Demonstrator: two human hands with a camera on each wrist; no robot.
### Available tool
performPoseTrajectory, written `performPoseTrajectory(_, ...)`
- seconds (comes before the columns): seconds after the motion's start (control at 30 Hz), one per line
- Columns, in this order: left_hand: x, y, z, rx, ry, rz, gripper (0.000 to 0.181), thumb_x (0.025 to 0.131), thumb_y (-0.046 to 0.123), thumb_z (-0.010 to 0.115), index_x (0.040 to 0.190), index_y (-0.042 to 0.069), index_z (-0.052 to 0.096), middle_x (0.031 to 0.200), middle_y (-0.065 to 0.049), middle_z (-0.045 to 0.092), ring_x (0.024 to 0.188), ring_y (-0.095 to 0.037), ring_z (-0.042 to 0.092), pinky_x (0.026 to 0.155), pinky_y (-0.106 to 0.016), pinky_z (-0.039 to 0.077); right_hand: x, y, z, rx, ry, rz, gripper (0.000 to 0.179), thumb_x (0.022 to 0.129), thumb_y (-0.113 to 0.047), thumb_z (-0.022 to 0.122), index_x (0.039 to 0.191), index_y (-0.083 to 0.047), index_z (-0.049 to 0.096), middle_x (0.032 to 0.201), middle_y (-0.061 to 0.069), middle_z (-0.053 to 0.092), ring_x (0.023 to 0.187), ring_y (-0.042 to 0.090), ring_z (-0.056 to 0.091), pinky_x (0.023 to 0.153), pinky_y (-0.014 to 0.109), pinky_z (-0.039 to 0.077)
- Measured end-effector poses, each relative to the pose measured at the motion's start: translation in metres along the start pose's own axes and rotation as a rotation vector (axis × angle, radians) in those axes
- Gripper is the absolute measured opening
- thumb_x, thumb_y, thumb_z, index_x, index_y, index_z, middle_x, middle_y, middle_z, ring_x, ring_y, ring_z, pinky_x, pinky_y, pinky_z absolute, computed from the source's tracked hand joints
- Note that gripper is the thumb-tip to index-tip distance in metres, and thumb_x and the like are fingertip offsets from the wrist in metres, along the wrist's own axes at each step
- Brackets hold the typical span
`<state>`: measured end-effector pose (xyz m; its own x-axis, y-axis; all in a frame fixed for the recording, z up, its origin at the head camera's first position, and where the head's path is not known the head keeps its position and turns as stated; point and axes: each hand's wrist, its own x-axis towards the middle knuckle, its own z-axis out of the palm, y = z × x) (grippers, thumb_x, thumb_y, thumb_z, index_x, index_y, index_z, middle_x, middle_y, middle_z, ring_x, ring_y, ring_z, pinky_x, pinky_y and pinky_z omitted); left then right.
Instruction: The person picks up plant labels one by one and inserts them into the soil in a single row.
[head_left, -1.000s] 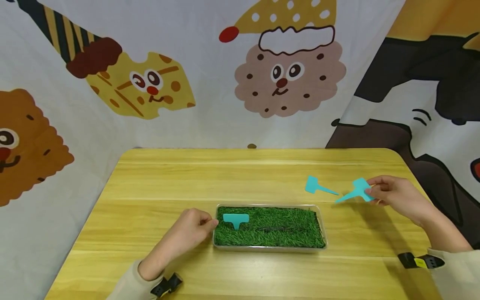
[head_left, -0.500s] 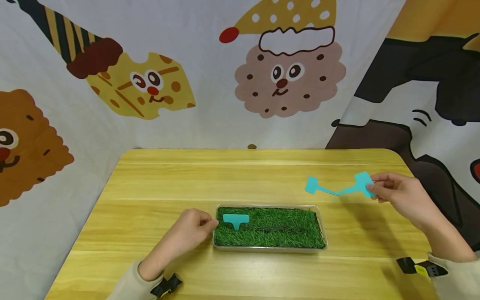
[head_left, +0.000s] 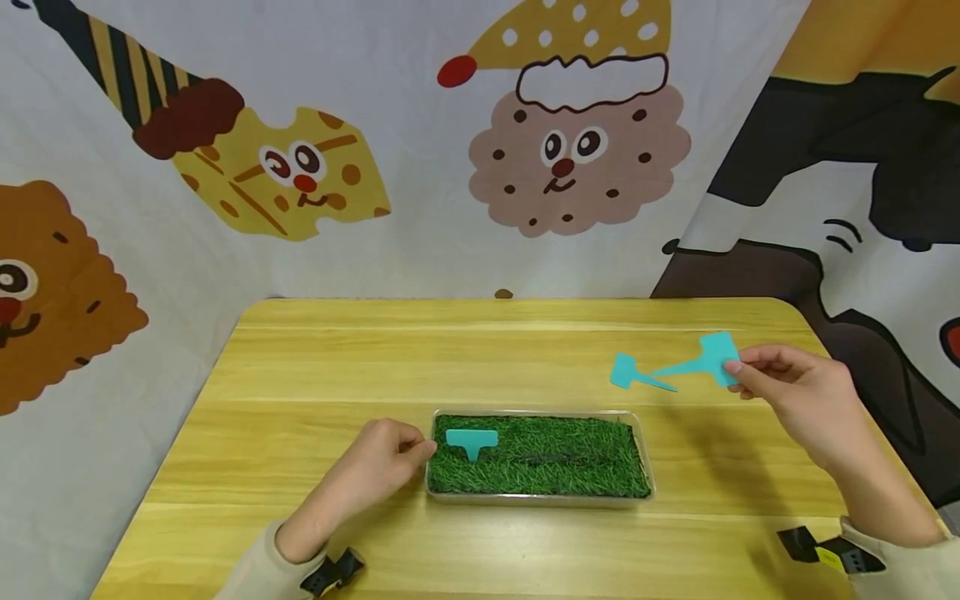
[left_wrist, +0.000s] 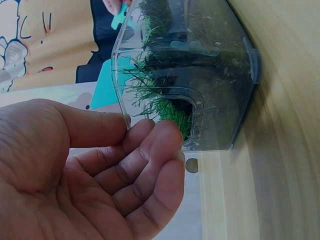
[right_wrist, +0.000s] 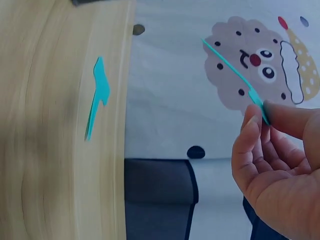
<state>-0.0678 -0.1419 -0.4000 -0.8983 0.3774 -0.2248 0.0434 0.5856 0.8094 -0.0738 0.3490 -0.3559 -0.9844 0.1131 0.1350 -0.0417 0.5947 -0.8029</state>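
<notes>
A clear plastic box filled with short green grass stands on the table. One turquoise T-shaped plant label stands in the grass at the left, its stem's lower part hidden. My left hand pinches the box's left rim between thumb and index finger, as the left wrist view shows. My right hand holds another plant label by its wide head, raised off the table, with the thin point towards the left. A third plant label lies on the table behind the box, apart from my right fingers.
The wooden table ends at a back edge against a white cloth printed with cartoon food. Dark straps with small devices sit at both wrists.
My right hand has lifted the held plant label and shifted it a little left, so its point now overlaps the lying label in the head view. The left hand and box stay still.
</notes>
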Motion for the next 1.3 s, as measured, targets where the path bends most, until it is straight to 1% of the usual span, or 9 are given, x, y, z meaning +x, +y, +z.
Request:
performPoseTrajectory(0.17,0.000,0.000,0.000,0.008,0.004,0.005,0.045,0.103,0.011,0.064,0.061,0.014,0.049,0.053,0.007,0.038,0.048,-0.009,0.032,0.045,-0.018,0.027,-0.007,-0.007,0.009,0.001,0.042,-0.044,0.018,0.101,-0.015,0.073,0.110,0.000,0.072,0.087,-0.002,0.073,0.074,0.008,0.070,0.067,0.016,0.055)
performPoseTrajectory(0.37,0.000,0.000,0.000,0.006,0.008,0.006,0.045,0.103,0.011,0.064,0.061,0.014,0.049,0.052,0.007,0.037,0.048,-0.009,0.031,0.045,-0.018,0.027,-0.014,-0.017,0.018,-0.011,0.057,-0.045,0.024,0.101,-0.017,0.072,0.119,-0.001,0.072,0.092,-0.003,0.075,0.078,0.007,0.070,0.069,0.014,0.054)
performPoseTrajectory(0.53,0.000,0.001,0.001,0.005,0.008,0.008,0.044,0.103,0.011,0.064,0.061,0.013,0.050,0.053,0.006,0.038,0.048,-0.009,0.031,0.045,-0.019,0.027,-0.019,-0.025,0.029,-0.012,0.070,-0.068,0.022,0.099,-0.013,0.074,0.118,-0.001,0.074,0.090,-0.003,0.075,0.075,0.007,0.069,0.067,0.015,0.054)
performPoseTrajectory(0.7,0.000,0.000,0.001,0.000,0.006,0.002,0.042,0.103,0.010,0.064,0.063,0.010,0.054,0.053,0.006,0.039,0.048,-0.009,0.032,0.045,-0.019,0.027,-0.024,-0.031,0.040,-0.008,0.062,-0.112,0.019,0.099,-0.010,0.075,0.116,-0.002,0.075,0.088,-0.006,0.074,0.073,0.007,0.068,0.061,0.019,0.053)
performPoseTrajectory(0.83,0.000,0.000,0.001,-0.009,0.007,0.000,0.042,0.103,0.010,0.064,0.063,0.011,0.053,0.053,0.006,0.039,0.048,-0.009,0.032,0.045,-0.018,0.027,-0.028,-0.036,0.046,0.005,0.046,-0.130,0.018,0.098,-0.009,0.075,0.115,-0.003,0.075,0.088,-0.006,0.074,0.073,0.009,0.069,0.060,0.020,0.053)
performPoseTrajectory(0.93,0.000,0.000,0.001,-0.014,0.007,0.005,0.042,0.103,0.010,0.064,0.062,0.012,0.052,0.053,0.006,0.039,0.048,-0.009,0.032,0.045,-0.018,0.027,-0.029,-0.039,0.050,0.011,0.038,-0.162,0.016,0.097,-0.007,0.076,0.113,-0.005,0.077,0.088,-0.005,0.074,0.072,0.010,0.068,0.058,0.021,0.052)
performPoseTrajectory(1.07,0.000,0.000,0.001,-0.013,0.005,0.014,0.042,0.103,0.010,0.064,0.063,0.012,0.053,0.053,0.006,0.040,0.048,-0.009,0.032,0.045,-0.018,0.027,-0.031,-0.042,0.056,0.023,0.034,-0.222,0.015,0.096,-0.003,0.075,0.111,-0.006,0.079,0.090,0.001,0.074,0.072,0.009,0.067,0.058,0.021,0.052)
performPoseTrajectory(1.17,0.000,0.000,0.001,-0.009,0.005,0.019,0.042,0.103,0.010,0.064,0.063,0.013,0.053,0.053,0.006,0.040,0.048,-0.008,0.032,0.045,-0.018,0.027,-0.032,-0.045,0.061,0.044,0.023,-0.244,0.015,0.095,0.000,0.075,0.109,-0.005,0.080,0.093,0.001,0.074,0.073,0.011,0.068,0.062,0.020,0.054)
performPoseTrajectory(1.3,0.000,-0.001,0.001,-0.007,0.005,0.020,0.042,0.103,0.009,0.064,0.062,0.013,0.052,0.053,0.007,0.040,0.048,-0.008,0.032,0.045,-0.018,0.027,-0.034,-0.048,0.067,0.068,0.003,-0.265,0.019,0.094,0.004,0.075,0.110,-0.005,0.080,0.096,-0.004,0.074,0.073,0.014,0.069,0.062,0.021,0.054)
